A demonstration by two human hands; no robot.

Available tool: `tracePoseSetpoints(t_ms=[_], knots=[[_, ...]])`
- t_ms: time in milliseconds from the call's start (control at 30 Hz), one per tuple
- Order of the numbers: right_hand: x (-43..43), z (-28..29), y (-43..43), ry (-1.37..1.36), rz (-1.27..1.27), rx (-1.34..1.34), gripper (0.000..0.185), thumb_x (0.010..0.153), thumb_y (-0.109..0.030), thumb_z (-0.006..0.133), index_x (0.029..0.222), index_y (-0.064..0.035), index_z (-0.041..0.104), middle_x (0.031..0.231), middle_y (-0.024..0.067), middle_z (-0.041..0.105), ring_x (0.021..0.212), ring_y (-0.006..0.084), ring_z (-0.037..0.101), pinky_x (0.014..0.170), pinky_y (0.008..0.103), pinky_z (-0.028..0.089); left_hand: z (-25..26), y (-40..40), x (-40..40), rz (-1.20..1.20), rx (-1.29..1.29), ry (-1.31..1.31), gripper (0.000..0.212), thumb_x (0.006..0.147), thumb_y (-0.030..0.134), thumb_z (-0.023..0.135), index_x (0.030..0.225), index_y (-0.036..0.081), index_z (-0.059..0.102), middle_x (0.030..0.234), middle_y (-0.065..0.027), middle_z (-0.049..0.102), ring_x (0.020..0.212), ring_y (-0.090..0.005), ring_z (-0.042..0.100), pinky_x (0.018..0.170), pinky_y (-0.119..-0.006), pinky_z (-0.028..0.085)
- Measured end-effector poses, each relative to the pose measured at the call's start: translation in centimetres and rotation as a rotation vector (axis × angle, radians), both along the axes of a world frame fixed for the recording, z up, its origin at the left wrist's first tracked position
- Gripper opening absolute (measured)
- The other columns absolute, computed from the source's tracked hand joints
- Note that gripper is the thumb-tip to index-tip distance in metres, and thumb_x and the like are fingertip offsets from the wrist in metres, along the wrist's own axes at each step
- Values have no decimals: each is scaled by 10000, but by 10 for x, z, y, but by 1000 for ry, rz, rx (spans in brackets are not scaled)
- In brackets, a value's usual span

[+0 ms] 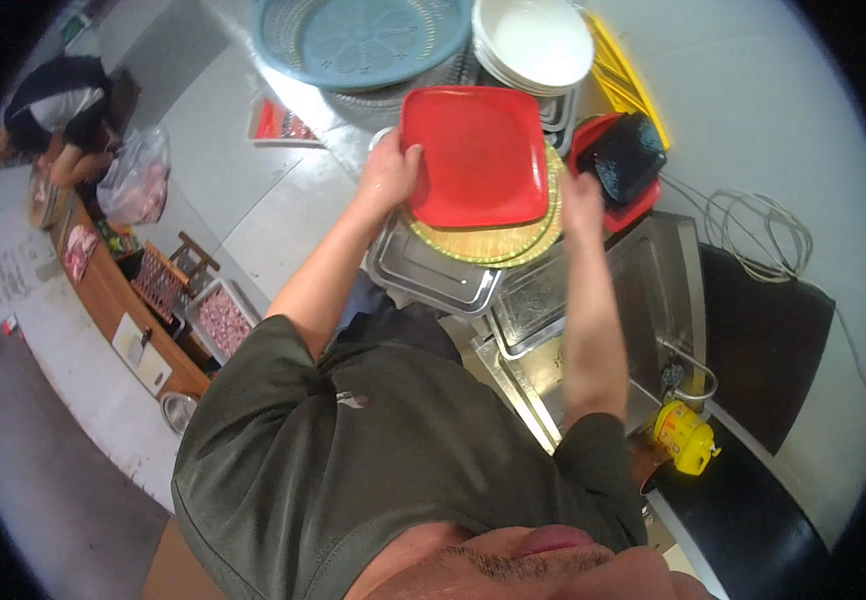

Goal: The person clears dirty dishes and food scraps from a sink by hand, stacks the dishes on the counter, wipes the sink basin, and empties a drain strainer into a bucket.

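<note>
The left edge of a red square plate (474, 157) is held by my left hand (390, 171), with the thumb on its rim. Beneath that plate are round yellow-green plates (489, 244), at least two of them. My right hand (583, 201) is blurred beside the right edge of these round plates; whether it touches them is unclear. A rectangular metal tray (433, 274) lies below the plates on the near side. Another metal tray (530, 315) sits to its right, over the sink side.
A blue-grey plastic colander (362, 41) and stacked white bowls (534, 41) stand behind. Right are a black dish (620, 161) on red plates, a steel sink (647, 300) and a yellow bottle (684, 439). A person (65, 105) bends at far left near a knife (142, 341) on a board.
</note>
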State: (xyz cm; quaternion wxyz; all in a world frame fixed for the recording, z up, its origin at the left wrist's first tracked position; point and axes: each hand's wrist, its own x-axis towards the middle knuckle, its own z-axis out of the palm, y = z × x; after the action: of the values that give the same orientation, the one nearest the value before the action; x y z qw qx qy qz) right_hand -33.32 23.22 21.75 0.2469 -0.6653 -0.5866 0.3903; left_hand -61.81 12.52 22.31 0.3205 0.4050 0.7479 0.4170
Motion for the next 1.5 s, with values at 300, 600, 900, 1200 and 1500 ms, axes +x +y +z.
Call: tracePoseSetpoints(t_ms=[300, 600, 900, 1200, 1500], knots=[[-15, 3, -62, 810, -261, -253, 299, 843, -21, 591, 1136, 25, 553, 1094, 93, 597, 978, 167, 565, 868, 309, 441, -16, 8, 23, -205, 98, 198, 417, 786, 150, 600, 1147, -38, 511, 1087, -252, 562, 1035, -420, 521, 901, -454, 417], [25, 12, -69, 950, -364, -293, 343, 893, -47, 516, 1226, 12, 455, 1178, 144, 552, 1059, 252, 548, 921, 397, 439, 1, 8, 22, -50, -73, -89, 454, 865, 336, 549, 1174, 3, 559, 1121, -206, 602, 1013, -316, 593, 869, -358, 449], [43, 19, -80, 942, -431, -127, 373, 883, -41, 525, 1247, 19, 470, 1221, 136, 540, 1094, 260, 537, 949, 409, 424, -4, -20, 12, -315, -305, 246, 365, 761, 272, 644, 1019, 14, 627, 873, -197, 650, 830, -356, 621, 748, -402, 483], [108, 35, -111, 1003, -545, -99, 391, 905, -55, 498, 1284, 18, 437, 1271, 149, 502, 1139, 289, 503, 968, 441, 414, -26, -19, 1, -219, -469, 225, 327, 814, 279, 548, 992, 20, 637, 955, -222, 641, 919, -371, 609, 824, -430, 480], [124, 32, -153, 977, -634, -78, 389, 904, -51, 486, 1284, 12, 432, 1259, 153, 510, 1132, 291, 512, 956, 436, 426, -10, -15, -26, -45, -182, 324, 336, 920, 247, 410, 1028, -66, 469, 868, -360, 579, 876, -507, 557, 797, -533, 438]])
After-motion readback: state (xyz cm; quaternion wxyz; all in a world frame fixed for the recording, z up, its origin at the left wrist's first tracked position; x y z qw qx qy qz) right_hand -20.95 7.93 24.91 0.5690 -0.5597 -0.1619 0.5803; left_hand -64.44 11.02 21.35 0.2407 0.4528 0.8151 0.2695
